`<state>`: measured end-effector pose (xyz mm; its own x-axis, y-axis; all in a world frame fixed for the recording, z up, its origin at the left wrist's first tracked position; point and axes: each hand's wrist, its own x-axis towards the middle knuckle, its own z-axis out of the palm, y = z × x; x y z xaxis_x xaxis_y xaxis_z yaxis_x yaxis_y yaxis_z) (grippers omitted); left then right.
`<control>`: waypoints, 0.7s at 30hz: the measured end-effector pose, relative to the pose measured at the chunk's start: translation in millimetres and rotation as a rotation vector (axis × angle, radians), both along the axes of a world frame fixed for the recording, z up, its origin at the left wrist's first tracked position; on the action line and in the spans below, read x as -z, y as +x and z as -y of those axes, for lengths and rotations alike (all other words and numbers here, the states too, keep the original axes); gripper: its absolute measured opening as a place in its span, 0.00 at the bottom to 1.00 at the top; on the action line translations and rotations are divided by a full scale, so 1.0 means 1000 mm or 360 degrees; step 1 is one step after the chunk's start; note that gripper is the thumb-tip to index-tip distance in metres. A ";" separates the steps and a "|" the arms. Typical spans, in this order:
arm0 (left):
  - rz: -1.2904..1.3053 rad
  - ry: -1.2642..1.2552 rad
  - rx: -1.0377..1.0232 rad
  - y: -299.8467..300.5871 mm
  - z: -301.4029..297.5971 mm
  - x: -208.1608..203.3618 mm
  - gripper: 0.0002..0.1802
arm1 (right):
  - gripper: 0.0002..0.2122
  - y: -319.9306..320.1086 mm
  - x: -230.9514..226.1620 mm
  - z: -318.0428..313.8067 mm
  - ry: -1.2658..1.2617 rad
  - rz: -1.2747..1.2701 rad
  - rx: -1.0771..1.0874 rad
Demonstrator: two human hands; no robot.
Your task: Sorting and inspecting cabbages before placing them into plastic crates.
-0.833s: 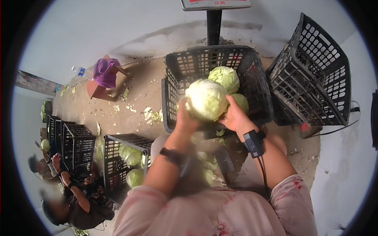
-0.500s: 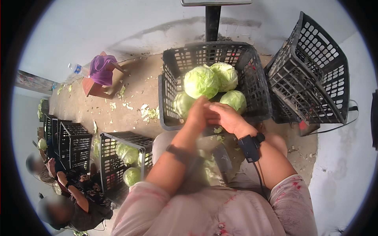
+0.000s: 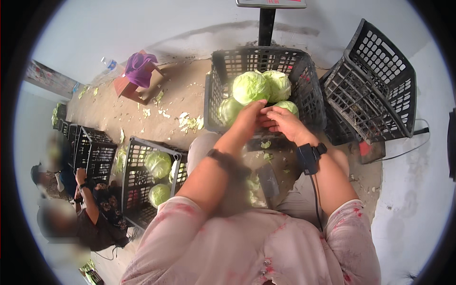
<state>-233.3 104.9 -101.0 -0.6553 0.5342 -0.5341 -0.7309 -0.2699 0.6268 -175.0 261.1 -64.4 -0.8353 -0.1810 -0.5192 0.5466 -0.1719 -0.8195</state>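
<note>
My left hand (image 3: 251, 115) and my right hand (image 3: 284, 121) meet over the near rim of a black plastic crate (image 3: 311, 111). The fingers of both are loosely bent, the fingertips close together, with no object visible between them. Inside the crate lie several pale green cabbages: a front one (image 3: 250, 88) just beyond my left hand, another (image 3: 277, 85) behind it, one (image 3: 230, 111) at the left, and one (image 3: 288, 107) partly hidden behind my right hand. Below my wrists, a flat grey blade-like piece (image 3: 269, 180) shows between my legs.
A crate of cabbages (image 3: 158, 164) stands at my left. Tilted black crates (image 3: 375, 90) are stacked on the right. A scale (image 3: 270, 4) on a post rises behind. A stool with purple cloth (image 3: 138, 69) and leaf scraps (image 3: 190, 122) are on the floor. Co-workers (image 3: 90, 213) sit far left.
My hands have drawn slightly apart from their overlapped position, exposing more of the fingers. The whole view has shifted a little. A co-worker's arms at the left have moved.
</note>
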 end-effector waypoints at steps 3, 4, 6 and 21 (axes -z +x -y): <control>0.0018 0.0011 0.0017 0.003 0.006 0.020 0.15 | 0.12 0.006 -0.004 0.003 0.0246 -0.0088 -0.0169; -0.0015 0.0015 0.0061 0.008 0.008 0.019 0.15 | 0.11 0.009 -0.005 0.000 0.0258 -0.0104 -0.0240; -0.1357 -0.0500 0.0333 0.008 0.028 0.072 0.14 | 0.11 0.016 -0.015 0.012 0.0280 -0.0138 -0.0395; -0.0462 0.0371 0.0303 0.180 0.153 -0.094 0.24 | 0.16 0.097 -0.030 0.023 0.0740 -0.0273 -0.0713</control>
<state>-53.4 -48.6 -7.3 -0.6386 0.7452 -0.1919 -0.5834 -0.3061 0.7523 -78.2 237.9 -34.5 -0.8092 -0.3189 -0.4935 0.3384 0.4338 -0.8351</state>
